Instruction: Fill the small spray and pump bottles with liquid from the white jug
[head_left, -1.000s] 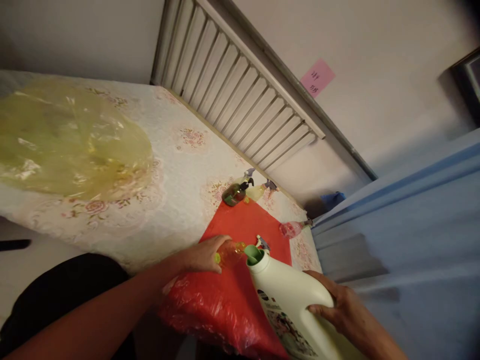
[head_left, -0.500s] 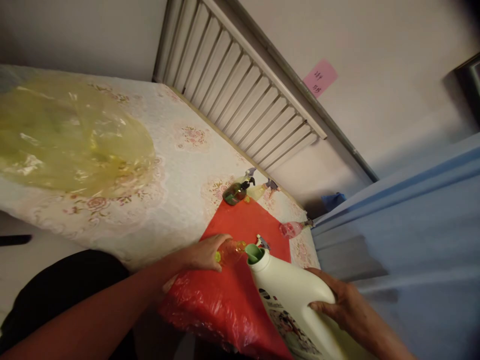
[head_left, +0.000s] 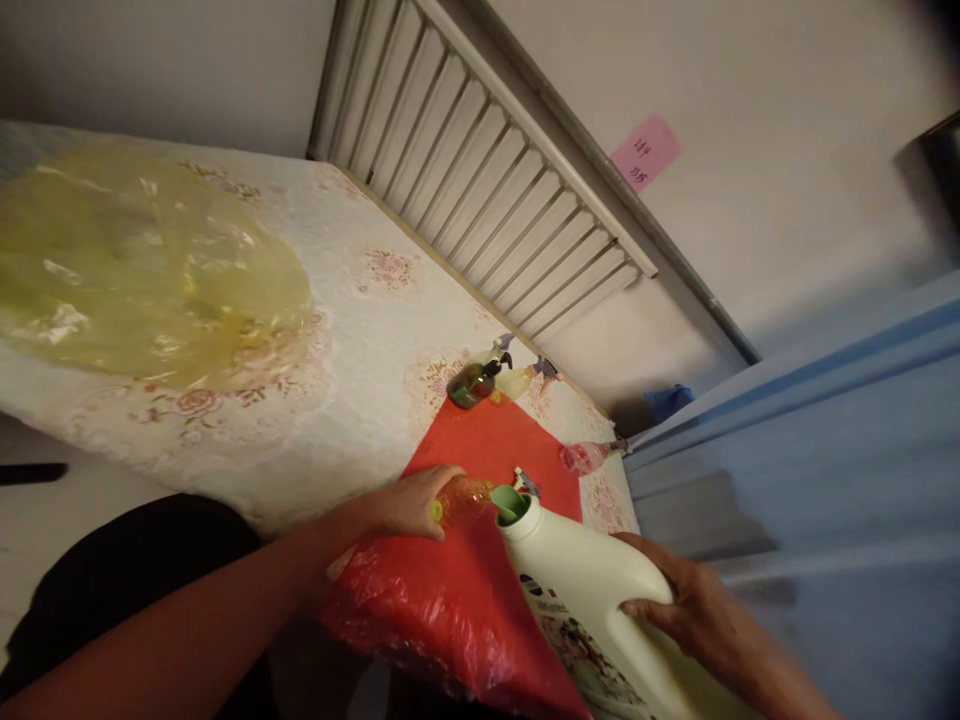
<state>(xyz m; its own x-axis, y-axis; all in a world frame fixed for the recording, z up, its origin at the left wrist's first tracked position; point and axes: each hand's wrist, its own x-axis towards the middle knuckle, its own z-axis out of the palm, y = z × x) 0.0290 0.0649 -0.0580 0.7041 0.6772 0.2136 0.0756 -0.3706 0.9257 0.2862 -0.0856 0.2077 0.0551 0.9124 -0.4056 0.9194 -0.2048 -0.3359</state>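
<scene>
My left hand [head_left: 424, 503] is closed round a small clear plastic bottle [head_left: 466, 499], which looks orange against the red sheet. The neck of that bottle meets the green pouring spout [head_left: 510, 503] of a large cream-coloured jug [head_left: 592, 570]. The jug leans over with its mouth towards the bottle; a printed label shows on its side. My right hand [head_left: 679, 600] grips the jug by its handle. Just beyond the spout lies a spray trigger head [head_left: 526, 482]. Whether liquid is flowing is too small to tell.
A red plastic sheet [head_left: 495, 440] covers part of the flowered tablecloth [head_left: 352, 370]. Past it are a dark green pump bottle [head_left: 471, 385], a yellowish spray bottle [head_left: 514, 382] and a pink bottle [head_left: 583, 459]. A yellow plastic bag [head_left: 150, 280] lies left; a radiator [head_left: 480, 170] and blue curtain [head_left: 825, 450] border the table.
The view has shifted very slightly. Both hands keep their holds, and the bottle and jug stay neck to spout; the look inside the bottle's neck differs a little.
</scene>
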